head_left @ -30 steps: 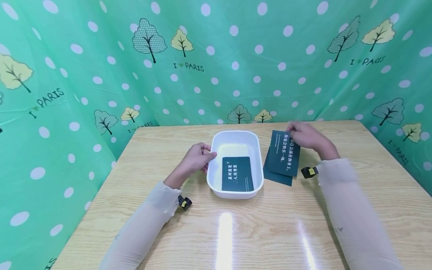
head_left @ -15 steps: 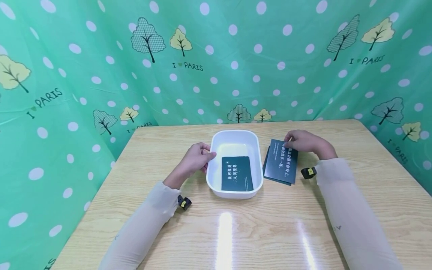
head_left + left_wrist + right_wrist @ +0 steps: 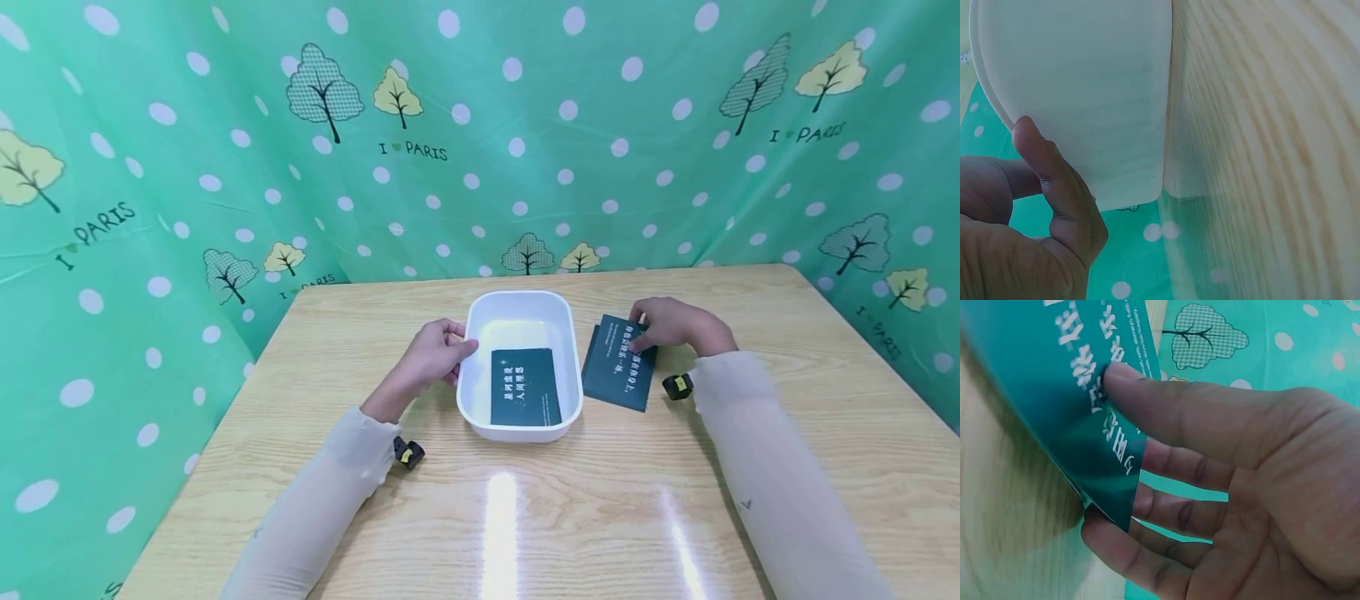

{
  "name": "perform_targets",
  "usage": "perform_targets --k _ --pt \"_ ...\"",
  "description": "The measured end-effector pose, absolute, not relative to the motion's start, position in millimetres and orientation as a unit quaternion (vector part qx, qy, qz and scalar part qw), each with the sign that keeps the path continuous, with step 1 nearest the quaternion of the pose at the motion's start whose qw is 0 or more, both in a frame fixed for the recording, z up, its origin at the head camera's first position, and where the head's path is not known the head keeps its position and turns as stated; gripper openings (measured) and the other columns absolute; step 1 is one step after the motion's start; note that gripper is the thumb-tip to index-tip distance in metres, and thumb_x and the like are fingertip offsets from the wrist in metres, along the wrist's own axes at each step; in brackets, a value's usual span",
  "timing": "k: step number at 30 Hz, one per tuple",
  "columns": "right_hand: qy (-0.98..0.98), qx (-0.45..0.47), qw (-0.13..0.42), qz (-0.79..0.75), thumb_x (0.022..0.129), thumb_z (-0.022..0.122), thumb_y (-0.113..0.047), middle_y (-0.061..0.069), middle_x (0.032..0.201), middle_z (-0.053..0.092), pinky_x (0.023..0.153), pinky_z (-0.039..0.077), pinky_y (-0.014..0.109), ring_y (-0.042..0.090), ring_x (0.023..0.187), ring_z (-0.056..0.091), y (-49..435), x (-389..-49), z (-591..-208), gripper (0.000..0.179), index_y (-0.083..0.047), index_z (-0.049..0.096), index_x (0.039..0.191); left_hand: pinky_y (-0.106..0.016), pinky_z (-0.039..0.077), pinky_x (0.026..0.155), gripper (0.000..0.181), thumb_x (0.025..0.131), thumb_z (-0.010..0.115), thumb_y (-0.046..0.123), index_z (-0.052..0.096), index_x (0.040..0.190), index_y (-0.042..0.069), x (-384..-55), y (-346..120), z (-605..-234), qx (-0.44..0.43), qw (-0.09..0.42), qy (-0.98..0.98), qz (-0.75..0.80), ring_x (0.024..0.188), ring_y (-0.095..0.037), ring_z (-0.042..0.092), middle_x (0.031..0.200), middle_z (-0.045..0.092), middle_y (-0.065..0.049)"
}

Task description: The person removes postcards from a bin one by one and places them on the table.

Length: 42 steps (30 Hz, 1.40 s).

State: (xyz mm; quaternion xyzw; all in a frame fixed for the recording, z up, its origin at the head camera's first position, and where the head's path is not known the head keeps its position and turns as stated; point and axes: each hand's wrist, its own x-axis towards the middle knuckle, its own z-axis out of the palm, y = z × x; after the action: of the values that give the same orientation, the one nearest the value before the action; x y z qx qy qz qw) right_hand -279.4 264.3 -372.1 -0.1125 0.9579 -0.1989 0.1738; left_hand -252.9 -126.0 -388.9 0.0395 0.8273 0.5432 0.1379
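In the head view, my left hand [image 3: 435, 354] grips the left rim of a white plastic tub [image 3: 517, 327]. Its thumb lies over the rim and the other fingers are outside the wall, as the left wrist view of the tub [image 3: 1097, 81] also shows. Dark green cards [image 3: 527, 387] with white writing lie flat inside. To the right of the tub, my right hand [image 3: 673, 323] pinches a printed dark green card [image 3: 618, 362] by its far right corner. In the right wrist view, the thumb presses on the card's [image 3: 1041, 375] printed face with fingers underneath. Another card's edge shows under its left side.
The wooden table [image 3: 600, 500] carries the tub near its far side. Behind it hangs a green dotted curtain [image 3: 465, 192] printed with trees. Black wrist cameras [image 3: 678, 386] sit below both wrists, close over the table.
My right hand has come down and slightly nearer with its card, which now overlaps the card beneath almost fully. The left hand and tub stay as they were.
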Motion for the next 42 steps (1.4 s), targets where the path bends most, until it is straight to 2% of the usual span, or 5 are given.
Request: perform_targets --k 6,21,35,42 --pt "0.959 -0.103 0.175 -0.199 0.093 0.076 -0.017 0.030 0.123 0.061 0.097 0.050 0.059 0.038 0.103 0.061 259 -280 -375 0.045 0.007 0.057 0.126 -0.038 0.059 0.050 0.028 0.102 0.066 0.018 0.054 0.122 0.002 -254 -125 -389 0.039 0.136 0.830 0.539 0.053 -0.018 0.059 0.087 0.064 -0.018" --pt "0.963 -0.098 0.182 -0.176 0.092 0.077 -0.019 0.027 0.124 0.061 0.096 0.050 0.059 0.037 0.103 0.060 253 -283 -381 0.050 0.007 0.057 0.130 -0.033 0.057 0.047 0.028 0.101 0.066 0.015 0.055 0.121 -0.001 -253 -125 -389 0.041 0.137 0.826 0.545 0.053 -0.017 0.060 0.089 0.063 -0.020" --pt "0.964 -0.098 0.182 -0.168 0.089 0.081 -0.020 0.023 0.112 0.065 0.088 0.053 0.053 0.034 0.095 0.061 249 -282 -378 0.047 0.006 0.060 0.122 -0.034 0.058 0.048 0.029 0.101 0.066 0.015 0.054 0.122 0.000 -253 -124 -387 0.034 0.136 0.832 0.537 0.054 -0.018 0.059 0.092 0.063 -0.020" --pt "0.964 -0.103 0.177 -0.167 0.095 0.074 -0.022 0.024 0.114 0.065 0.088 0.053 0.054 0.035 0.098 0.061 249 -281 -376 0.042 0.005 0.060 0.125 -0.032 0.057 0.047 0.028 0.101 0.066 0.015 0.054 0.122 0.000 -253 -125 -387 0.032 0.136 0.830 0.539 0.054 -0.018 0.059 0.093 0.063 -0.020"
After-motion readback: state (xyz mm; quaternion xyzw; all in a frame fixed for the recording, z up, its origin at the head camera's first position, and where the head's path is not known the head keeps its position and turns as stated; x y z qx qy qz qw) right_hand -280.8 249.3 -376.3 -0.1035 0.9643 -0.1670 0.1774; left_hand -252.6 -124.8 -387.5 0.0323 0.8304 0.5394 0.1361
